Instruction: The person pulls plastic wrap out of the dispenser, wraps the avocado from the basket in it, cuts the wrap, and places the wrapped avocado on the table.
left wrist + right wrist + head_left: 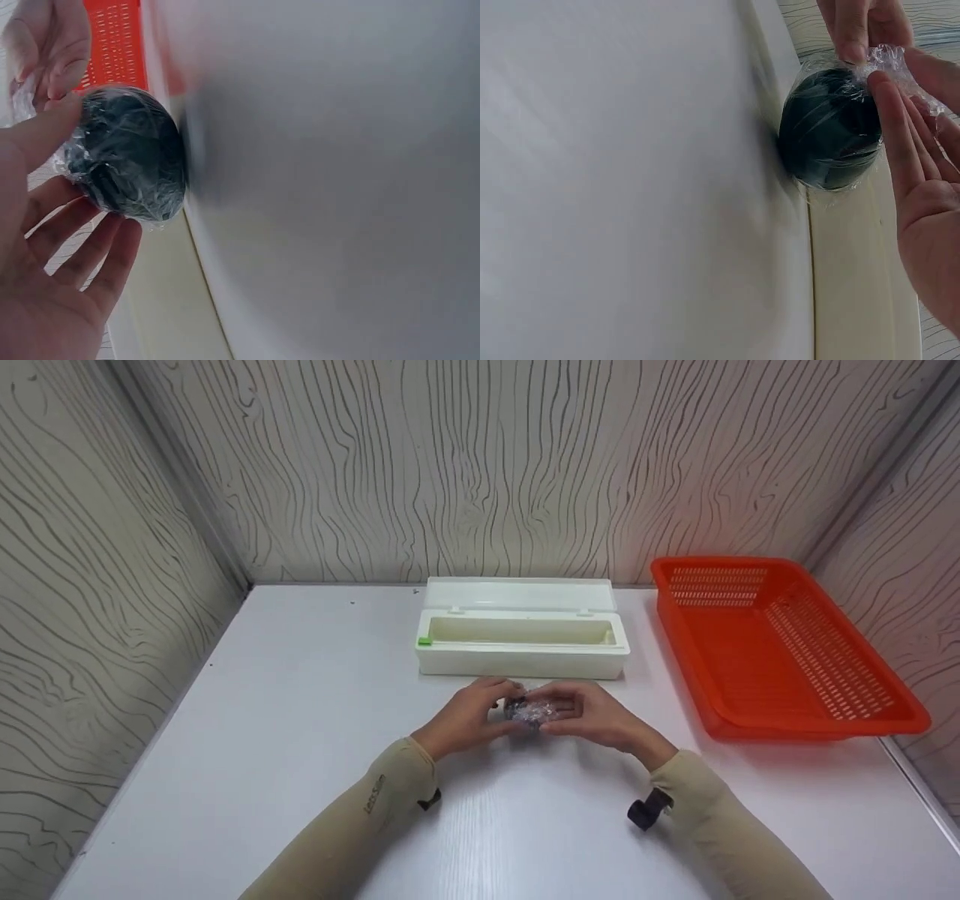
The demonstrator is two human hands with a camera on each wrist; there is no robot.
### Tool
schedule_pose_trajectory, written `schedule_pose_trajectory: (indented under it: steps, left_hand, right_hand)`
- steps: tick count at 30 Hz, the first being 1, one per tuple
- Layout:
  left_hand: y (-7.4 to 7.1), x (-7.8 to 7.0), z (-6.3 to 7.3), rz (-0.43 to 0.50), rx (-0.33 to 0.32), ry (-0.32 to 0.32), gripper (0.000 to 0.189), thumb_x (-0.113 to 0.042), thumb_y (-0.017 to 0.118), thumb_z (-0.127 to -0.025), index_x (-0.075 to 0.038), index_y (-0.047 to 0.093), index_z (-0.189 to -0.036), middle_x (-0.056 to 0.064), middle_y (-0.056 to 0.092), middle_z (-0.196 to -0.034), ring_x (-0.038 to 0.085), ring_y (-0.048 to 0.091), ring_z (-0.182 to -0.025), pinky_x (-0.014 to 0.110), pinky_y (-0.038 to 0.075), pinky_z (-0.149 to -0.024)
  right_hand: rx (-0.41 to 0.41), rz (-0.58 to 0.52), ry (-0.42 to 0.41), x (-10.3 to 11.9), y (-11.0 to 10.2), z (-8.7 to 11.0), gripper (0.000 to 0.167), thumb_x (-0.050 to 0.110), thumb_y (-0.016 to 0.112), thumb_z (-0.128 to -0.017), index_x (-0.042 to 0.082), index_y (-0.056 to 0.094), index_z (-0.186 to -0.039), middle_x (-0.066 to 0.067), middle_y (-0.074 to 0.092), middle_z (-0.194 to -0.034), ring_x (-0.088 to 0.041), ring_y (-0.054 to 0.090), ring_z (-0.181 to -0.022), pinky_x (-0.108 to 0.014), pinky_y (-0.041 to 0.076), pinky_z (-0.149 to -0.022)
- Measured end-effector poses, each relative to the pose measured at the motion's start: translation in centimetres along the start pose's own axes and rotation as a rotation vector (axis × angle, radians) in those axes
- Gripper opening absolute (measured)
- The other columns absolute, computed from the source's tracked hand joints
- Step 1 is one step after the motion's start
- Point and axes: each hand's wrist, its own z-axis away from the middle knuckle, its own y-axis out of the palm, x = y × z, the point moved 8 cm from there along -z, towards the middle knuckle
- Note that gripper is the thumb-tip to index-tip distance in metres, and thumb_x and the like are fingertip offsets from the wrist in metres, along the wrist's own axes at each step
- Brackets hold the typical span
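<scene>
A dark round object (131, 154), wrapped in clear cling film (896, 64), stands on the white table between both hands. Its top is hidden under bunched film, and its exact kind does not show. My left hand (474, 718) holds it from the left, thumb on the near side and fingers round the far side. From the right, my right hand (592, 716) pinches the gathered film at the top between thumb and fingers. Just behind the hands is a long white box (525, 664) with its lid (521, 594) raised.
A red plastic basket (780, 660) with slotted sides stands at the right of the table (300, 697). The white box carries a small green tab (424, 641) at its left end. Wood-patterned panels (465, 472) enclose the table at the back and sides.
</scene>
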Motion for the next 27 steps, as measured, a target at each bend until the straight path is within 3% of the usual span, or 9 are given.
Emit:
schedule_pose_trajectory:
  steps: [6,12,15,18,21,23,27]
  left_hand:
    - [0.2,0.4,-0.1,0.153,0.022,-0.042,0.039,-0.033,0.072,-0.099,-0.016,0.068,-0.134,-0.001,0.067,-0.134,0.017,0.060,-0.126,0.030,0.055,-0.102]
    - [0.4,0.4,-0.1,0.235,-0.018,-0.065,0.033,-0.025,0.070,-0.101,-0.013,0.062,-0.131,0.004,0.069,-0.129,0.019,0.064,-0.123,0.028,0.056,-0.100]
    - [0.3,-0.1,-0.1,0.171,-0.037,-0.040,0.031,-0.022,0.069,-0.101,-0.015,0.056,-0.129,0.003,0.070,-0.126,0.019,0.066,-0.119,0.030,0.056,-0.099]
    - [0.5,-0.9,0.0,0.011,-0.026,0.006,0.029,-0.022,0.062,-0.105,-0.019,0.057,-0.133,0.003,0.068,-0.131,0.020,0.064,-0.123,0.036,0.055,-0.104]
    - [1.0,-1.3,0.3,-0.113,0.012,0.033,0.037,-0.029,0.059,-0.106,-0.025,0.057,-0.143,0.002,0.061,-0.143,0.023,0.058,-0.133,0.042,0.051,-0.111]
    - [1.3,-1.3,0.4,-0.136,0.035,0.034,0.047,-0.033,0.064,-0.103,-0.026,0.054,-0.148,0.003,0.056,-0.149,0.024,0.054,-0.137,0.044,0.049,-0.113]
    - [1.6,-1.1,0.1,-0.095,0.064,0.039,0.061,-0.034,0.078,-0.094,-0.027,0.053,-0.149,-0.001,0.052,-0.147,0.020,0.060,-0.130,0.039,0.052,-0.109]
  right_hand:
    - [-0.228,0.195,-0.051,0.6,-0.6,-0.9,0.011,0.014,0.081,-0.090,0.008,0.082,-0.100,-0.011,0.076,-0.097,-0.008,0.066,-0.082,-0.021,0.058,-0.073]
    - [-0.352,0.284,-0.013,0.2,-0.9,-1.1,0.011,0.019,0.082,-0.091,0.010,0.077,-0.094,-0.004,0.071,-0.091,-0.011,0.061,-0.082,-0.025,0.055,-0.074]
    - [-0.392,0.251,0.012,0.1,-1.1,-1.1,0.016,0.018,0.082,-0.090,0.008,0.072,-0.097,-0.006,0.071,-0.092,-0.014,0.064,-0.082,-0.024,0.054,-0.074]
    - [-0.416,0.219,0.046,0.0,-1.3,-1.2,0.019,0.016,0.082,-0.090,0.005,0.069,-0.099,-0.008,0.071,-0.092,-0.016,0.065,-0.081,-0.023,0.056,-0.069]
    - [-0.425,0.193,0.071,-0.3,-1.6,-1.2,0.016,0.013,0.081,-0.090,0.003,0.070,-0.098,-0.010,0.072,-0.091,-0.018,0.067,-0.079,-0.023,0.058,-0.063]
    - [-0.426,0.188,0.081,-0.4,-1.7,-1.2,0.014,0.012,0.081,-0.090,0.003,0.073,-0.096,-0.010,0.073,-0.089,-0.018,0.067,-0.078,-0.024,0.059,-0.062]
    - [-0.435,0.206,0.096,-0.5,-2.0,-1.2,0.008,0.012,0.082,-0.089,0.007,0.079,-0.094,-0.008,0.075,-0.088,-0.015,0.066,-0.077,-0.022,0.057,-0.063]
